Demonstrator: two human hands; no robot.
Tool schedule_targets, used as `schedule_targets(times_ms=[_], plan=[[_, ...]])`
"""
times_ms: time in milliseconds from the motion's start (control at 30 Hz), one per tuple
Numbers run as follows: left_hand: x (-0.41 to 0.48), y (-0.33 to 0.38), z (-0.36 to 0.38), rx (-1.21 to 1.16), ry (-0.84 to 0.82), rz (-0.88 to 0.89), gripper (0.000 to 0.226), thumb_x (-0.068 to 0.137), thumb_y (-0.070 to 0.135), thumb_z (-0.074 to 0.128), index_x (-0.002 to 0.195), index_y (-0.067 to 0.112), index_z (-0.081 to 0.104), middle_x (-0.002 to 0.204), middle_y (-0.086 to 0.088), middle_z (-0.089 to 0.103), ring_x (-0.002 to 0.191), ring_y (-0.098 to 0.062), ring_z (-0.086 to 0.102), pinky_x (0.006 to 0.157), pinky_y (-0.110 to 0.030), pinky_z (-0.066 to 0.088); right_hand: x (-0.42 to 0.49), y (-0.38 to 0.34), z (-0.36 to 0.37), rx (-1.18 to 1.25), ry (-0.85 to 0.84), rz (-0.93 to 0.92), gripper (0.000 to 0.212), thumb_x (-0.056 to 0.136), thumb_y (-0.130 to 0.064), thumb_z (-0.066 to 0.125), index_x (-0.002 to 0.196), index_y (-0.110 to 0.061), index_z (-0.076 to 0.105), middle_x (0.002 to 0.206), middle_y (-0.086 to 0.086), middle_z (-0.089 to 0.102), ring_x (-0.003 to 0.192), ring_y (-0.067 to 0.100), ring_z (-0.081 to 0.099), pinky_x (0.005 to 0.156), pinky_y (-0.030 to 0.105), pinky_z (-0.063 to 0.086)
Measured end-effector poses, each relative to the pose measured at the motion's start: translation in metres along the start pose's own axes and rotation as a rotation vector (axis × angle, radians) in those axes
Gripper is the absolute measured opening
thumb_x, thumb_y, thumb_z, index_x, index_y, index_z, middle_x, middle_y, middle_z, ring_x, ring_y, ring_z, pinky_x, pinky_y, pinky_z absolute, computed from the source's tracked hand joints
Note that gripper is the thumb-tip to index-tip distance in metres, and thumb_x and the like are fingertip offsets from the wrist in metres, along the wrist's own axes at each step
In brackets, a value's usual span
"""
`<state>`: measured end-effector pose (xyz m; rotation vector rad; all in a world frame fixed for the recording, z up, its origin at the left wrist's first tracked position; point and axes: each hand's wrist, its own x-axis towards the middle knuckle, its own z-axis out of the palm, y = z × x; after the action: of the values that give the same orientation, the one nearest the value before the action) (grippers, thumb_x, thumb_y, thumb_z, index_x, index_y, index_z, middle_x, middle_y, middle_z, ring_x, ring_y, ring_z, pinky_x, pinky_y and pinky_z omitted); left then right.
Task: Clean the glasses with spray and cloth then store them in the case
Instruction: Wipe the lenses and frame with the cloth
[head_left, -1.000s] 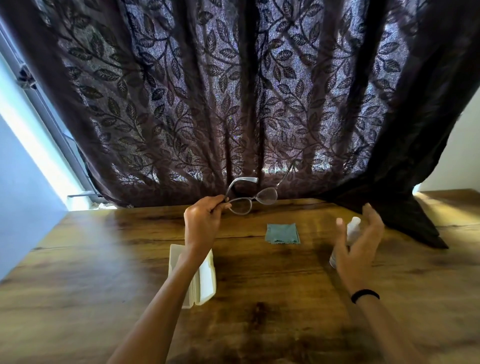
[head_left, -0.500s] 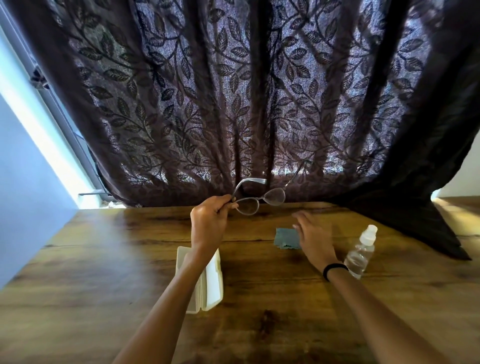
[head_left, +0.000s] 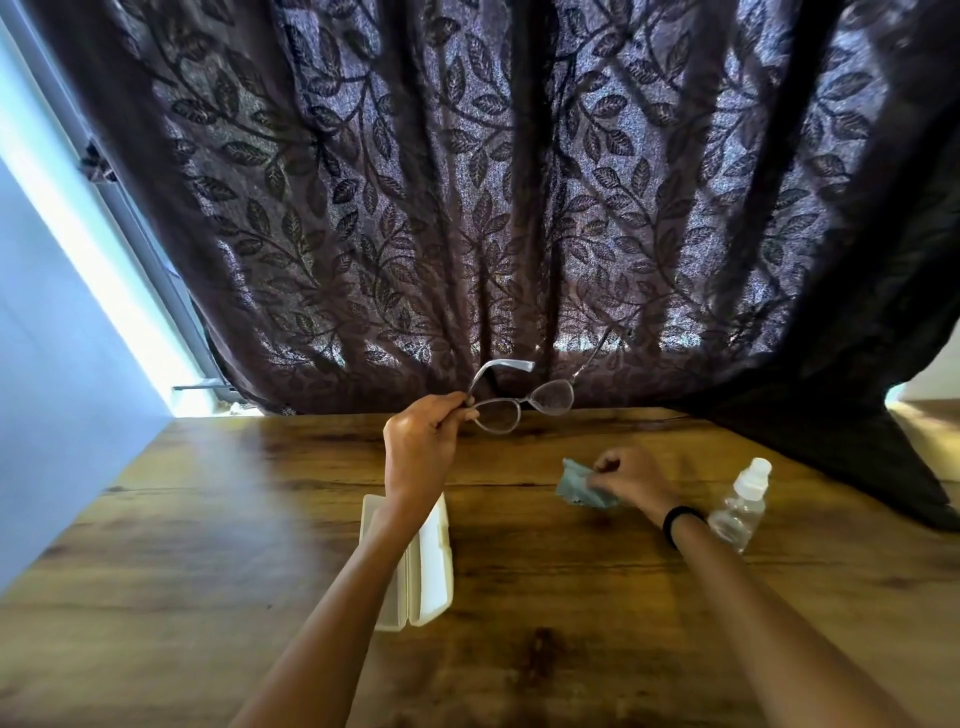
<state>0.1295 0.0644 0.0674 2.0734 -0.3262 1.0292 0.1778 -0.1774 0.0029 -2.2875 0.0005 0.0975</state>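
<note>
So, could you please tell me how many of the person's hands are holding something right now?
2. The left hand holds the glasses up in the air; the right hand pinches the blue cloth down at the table.

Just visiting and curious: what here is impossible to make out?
1. Head view: the case interior, mostly hidden by the left forearm crossing it.
2. Head view: part of the cloth, covered by the right hand pinching it.
3. Head view: whether the glasses in the left hand are wet or clean; lenses too small.
4. Head view: the spray bottle liquid level; clear, too small.
</note>
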Motion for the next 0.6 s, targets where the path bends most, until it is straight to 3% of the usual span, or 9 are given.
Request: schedule_targets(times_ms=[167,300,400,533,600], plan=[[0.000,0.003,0.001,-0.029,0.009,-0.011,0.015,0.076,0.000,0.069,0.090,-0.002,0.071,0.083,-0.012,0.073,0.074,-0.014,0.069,0.070,-0.022,0.055,-0.031,-0.031,-0.019,0.853,-0.149,0.051,0.018,0.079,-0.007,0.064,0.066,-0.015,0.055,0.076,0.002,0.061,0.076,0.015,0.059,0.051,0.018,0.049],[0.000,0.008,0.004,-0.036,0.000,-0.010,0.015,0.076,0.002,0.070,0.091,-0.001,0.070,0.084,-0.010,0.072,0.073,-0.012,0.068,0.070,-0.015,0.054,-0.050,-0.056,-0.029,1.082,-0.095,-0.035,0.018,0.074,-0.005,0.067,0.065,-0.017,0.057,0.074,0.000,0.065,0.075,0.014,0.063,0.053,0.020,0.054],[0.001,0.011,0.005,-0.031,0.001,-0.003,0.015,0.075,0.002,0.071,0.090,-0.001,0.070,0.084,-0.010,0.072,0.073,-0.012,0.067,0.070,-0.016,0.054,-0.057,-0.073,-0.030,1.047,0.055,-0.184,0.017,0.076,0.000,0.066,0.085,-0.013,0.062,0.082,0.001,0.070,0.076,0.014,0.069,0.059,0.021,0.056],[0.003,0.017,0.007,-0.012,0.020,-0.008,0.015,0.073,0.000,0.073,0.088,-0.002,0.071,0.083,-0.011,0.072,0.072,-0.010,0.066,0.071,-0.014,0.052,-0.061,-0.097,-0.022,0.651,0.305,-0.468,0.031,0.081,-0.001,0.063,0.105,-0.019,0.065,0.102,-0.007,0.068,0.091,-0.003,0.064,0.076,0.012,0.052],[0.005,0.021,0.009,0.001,0.015,-0.008,0.015,0.072,-0.001,0.073,0.086,-0.002,0.071,0.081,-0.011,0.072,0.071,-0.009,0.065,0.072,-0.007,0.047,-0.062,-0.107,-0.012,0.442,0.395,-0.563,0.030,0.083,0.000,0.061,0.109,-0.015,0.064,0.104,-0.008,0.065,0.085,-0.013,0.060,0.071,0.004,0.047]])
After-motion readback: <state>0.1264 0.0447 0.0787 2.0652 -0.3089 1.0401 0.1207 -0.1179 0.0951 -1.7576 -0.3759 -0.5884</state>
